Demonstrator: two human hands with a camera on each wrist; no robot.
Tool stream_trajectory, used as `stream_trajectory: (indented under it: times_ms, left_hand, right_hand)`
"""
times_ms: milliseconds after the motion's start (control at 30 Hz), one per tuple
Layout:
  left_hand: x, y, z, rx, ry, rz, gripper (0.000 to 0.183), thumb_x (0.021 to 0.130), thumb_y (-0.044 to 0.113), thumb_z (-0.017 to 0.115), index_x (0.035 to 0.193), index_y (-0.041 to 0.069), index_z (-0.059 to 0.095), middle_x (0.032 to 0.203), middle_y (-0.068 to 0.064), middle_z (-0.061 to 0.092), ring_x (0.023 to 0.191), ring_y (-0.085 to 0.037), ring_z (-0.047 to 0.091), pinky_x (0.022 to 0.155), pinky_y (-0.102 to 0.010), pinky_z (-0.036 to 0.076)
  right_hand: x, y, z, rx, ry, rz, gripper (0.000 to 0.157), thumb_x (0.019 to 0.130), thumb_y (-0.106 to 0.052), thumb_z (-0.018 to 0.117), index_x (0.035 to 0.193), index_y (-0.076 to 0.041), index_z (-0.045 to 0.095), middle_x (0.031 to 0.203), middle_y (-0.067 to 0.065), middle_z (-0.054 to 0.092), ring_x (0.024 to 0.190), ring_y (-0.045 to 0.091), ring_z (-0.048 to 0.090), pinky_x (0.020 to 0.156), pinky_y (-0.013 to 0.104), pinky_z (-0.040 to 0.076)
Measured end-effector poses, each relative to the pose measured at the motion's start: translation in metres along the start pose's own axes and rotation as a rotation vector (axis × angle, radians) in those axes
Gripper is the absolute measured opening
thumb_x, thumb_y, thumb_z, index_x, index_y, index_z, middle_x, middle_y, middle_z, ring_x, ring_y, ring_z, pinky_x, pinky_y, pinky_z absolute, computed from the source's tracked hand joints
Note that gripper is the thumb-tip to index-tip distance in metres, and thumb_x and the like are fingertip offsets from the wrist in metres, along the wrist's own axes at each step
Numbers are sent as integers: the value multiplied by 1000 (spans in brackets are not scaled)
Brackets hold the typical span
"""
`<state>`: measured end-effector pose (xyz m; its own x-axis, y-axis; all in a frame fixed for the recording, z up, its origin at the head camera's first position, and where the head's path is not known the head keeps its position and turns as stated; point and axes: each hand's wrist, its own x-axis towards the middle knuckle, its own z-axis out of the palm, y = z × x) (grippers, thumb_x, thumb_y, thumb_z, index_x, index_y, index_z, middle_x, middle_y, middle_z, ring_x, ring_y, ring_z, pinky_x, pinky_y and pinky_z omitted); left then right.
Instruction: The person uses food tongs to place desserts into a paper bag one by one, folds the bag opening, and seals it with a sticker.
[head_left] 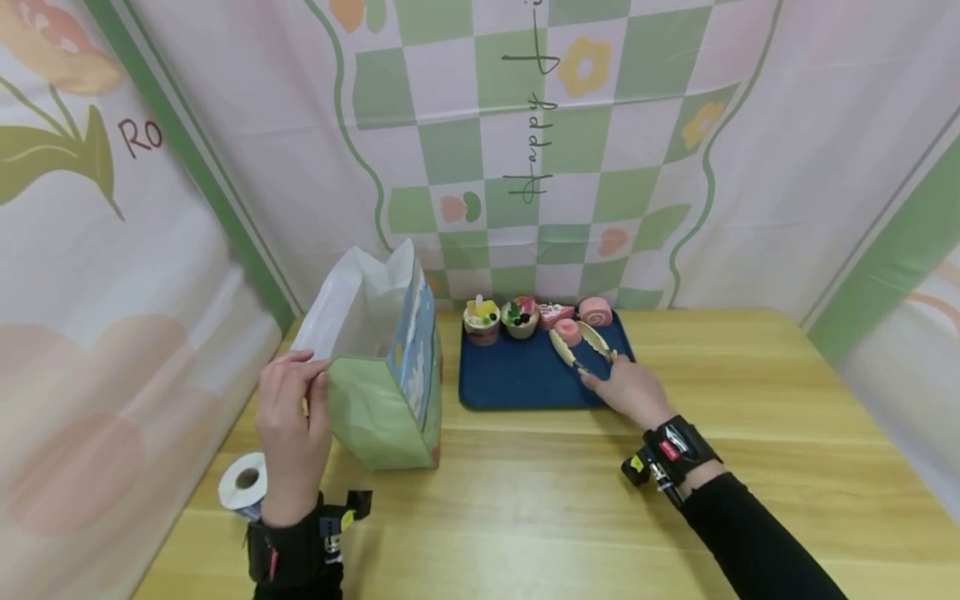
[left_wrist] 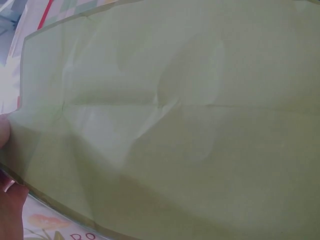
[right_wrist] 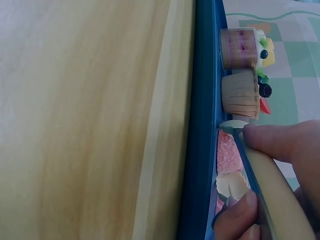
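My left hand pinches the near left rim of an upright paper bag, whose top gapes. The bag's green side fills the left wrist view. Over the right part of a blue tray, my right hand grips a pair of tongs. The tong arms stand on both sides of a small pink roll cake; whether they squeeze it I cannot tell. Behind it are a larger pink roll cake and a pink cake slice.
Two fruit-topped dessert cups stand at the tray's back left, one pinkish and one cream. A white paper roll is beside my left wrist. A patterned cloth hangs behind the wooden table.
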<state>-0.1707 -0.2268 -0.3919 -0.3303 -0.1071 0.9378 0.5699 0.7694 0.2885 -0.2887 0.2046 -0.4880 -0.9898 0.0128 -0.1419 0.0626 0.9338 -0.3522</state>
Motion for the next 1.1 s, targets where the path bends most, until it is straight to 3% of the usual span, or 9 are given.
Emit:
stream_trajectory:
  times_ms: [233,633,867,1100]
  left_hand:
    - [0,0,1,0,9,3,16,94,6,61,92,-8,67,90,-22,66,101,-39,61,100,-32,46]
    - [-1,-2,2,4,9,-1,16,95,7,61,92,-7,67,90,-22,66,101,-39,61,100,-31,46]
    - [-1,-1,1,3,-1,-7,16,95,7,61,93,-7,67,90,-21,66,102,-39,61,100,-30,46]
    - [-1,0,1,-1,0,-2,17,95,8,60,93,-7,67,90,-22,66,101,-39,61,100,-30,46]
  right_hand:
    - [-1,-2,2,0,15,-4,95,91,-64,50,140,16,36,134,41,48,112,53,57,81,58,51]
    - [-2,-2,8,58,34,10,92,94,-59,50,144,16,31,140,42,41,125,56,47,97,63,45]
    - [-6,-2,2,98,60,-13,95,93,-63,49,144,15,30,139,42,43,122,55,50,94,62,47]
    - [-14,-7,-11,126,125,-62,90,92,-62,51,138,14,38,126,41,54,109,52,59,82,59,51]
